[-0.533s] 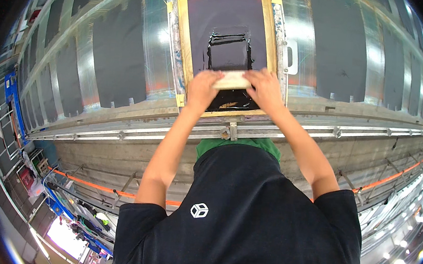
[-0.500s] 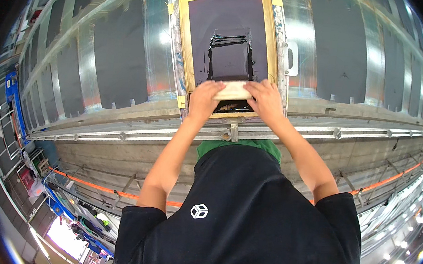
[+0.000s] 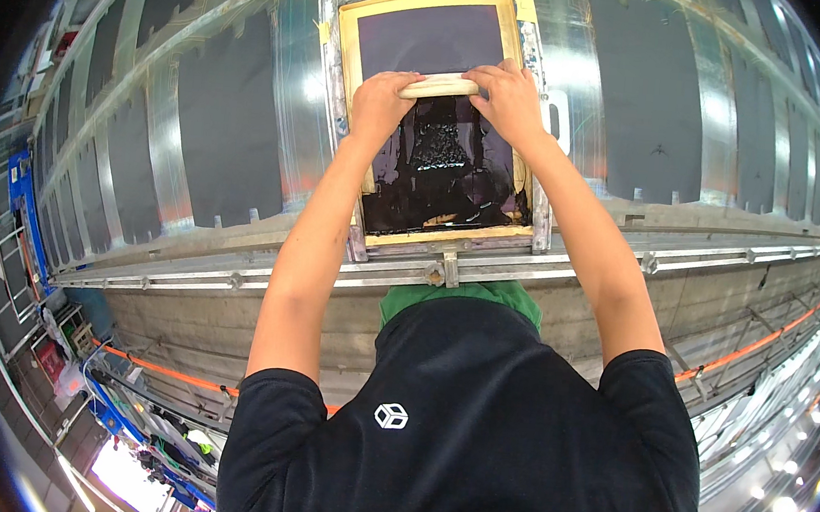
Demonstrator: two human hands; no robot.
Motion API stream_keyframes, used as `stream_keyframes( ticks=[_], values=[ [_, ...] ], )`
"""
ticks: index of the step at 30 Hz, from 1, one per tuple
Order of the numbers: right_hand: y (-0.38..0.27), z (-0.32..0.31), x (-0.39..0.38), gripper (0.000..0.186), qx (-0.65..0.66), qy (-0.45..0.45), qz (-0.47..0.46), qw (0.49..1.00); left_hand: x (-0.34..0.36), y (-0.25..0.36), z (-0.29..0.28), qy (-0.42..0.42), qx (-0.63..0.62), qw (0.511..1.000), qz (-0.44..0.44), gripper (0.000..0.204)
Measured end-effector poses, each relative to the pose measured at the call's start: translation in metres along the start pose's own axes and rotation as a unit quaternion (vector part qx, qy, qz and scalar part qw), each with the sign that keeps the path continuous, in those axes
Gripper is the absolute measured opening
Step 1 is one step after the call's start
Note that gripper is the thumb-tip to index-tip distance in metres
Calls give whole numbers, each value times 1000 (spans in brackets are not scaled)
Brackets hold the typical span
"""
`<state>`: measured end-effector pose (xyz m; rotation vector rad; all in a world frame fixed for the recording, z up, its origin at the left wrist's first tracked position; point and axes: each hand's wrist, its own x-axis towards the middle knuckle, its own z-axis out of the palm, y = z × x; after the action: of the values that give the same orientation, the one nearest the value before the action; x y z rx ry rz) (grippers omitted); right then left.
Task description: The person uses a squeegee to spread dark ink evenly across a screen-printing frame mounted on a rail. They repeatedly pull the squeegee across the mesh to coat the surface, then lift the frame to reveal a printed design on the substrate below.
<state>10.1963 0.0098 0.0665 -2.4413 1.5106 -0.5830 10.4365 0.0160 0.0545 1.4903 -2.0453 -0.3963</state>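
Note:
A squeegee with a pale handle (image 3: 440, 88) spans the upper half of a screen-printing frame (image 3: 351, 237). My left hand (image 3: 381, 106) grips its left end and my right hand (image 3: 507, 98) its right end, fingers curled over the top. Black ink (image 3: 440, 177) lies wet and uneven over the mesh on my side of the squeegee. Beyond it, the dark purple screen (image 3: 432, 38) shows bare of ink, edged by yellow tape (image 3: 351, 44). The squeegee's blade is hidden under the handle and my fingers.
The frame rests on a long metal-edged table with dark grey fabric panels (image 3: 228, 117) to the left and more panels (image 3: 648, 101) to the right. A metal rail (image 3: 331, 274) runs along the near edge, and a white handle (image 3: 560, 122) stands beside the frame. An orange pipe (image 3: 165, 369) runs lower down.
Both hands have pushed the squeegee away from me, from the frame's near end to its upper half. Black ink now covers much of the near mesh.

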Motion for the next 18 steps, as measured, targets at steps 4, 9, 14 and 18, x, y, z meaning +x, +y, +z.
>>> stream_keyframes(
  ticks=[4,9,14,18],
  values=[
    [0,3,-10,34,8,-25,10,1000,-4,3,0,-60,5,998,-37,27],
    [-25,-5,-69,36,31,-64,6,997,-63,24,-3,-101,4,994,-44,33],
    [-54,-2,-145,44,33,-99,-3,994,-150,51,0,-92,-15,995,-35,40],
    [-30,-7,-160,46,194,-106,9,975,-184,59,2,-95,-17,995,-24,45]
  ],
)
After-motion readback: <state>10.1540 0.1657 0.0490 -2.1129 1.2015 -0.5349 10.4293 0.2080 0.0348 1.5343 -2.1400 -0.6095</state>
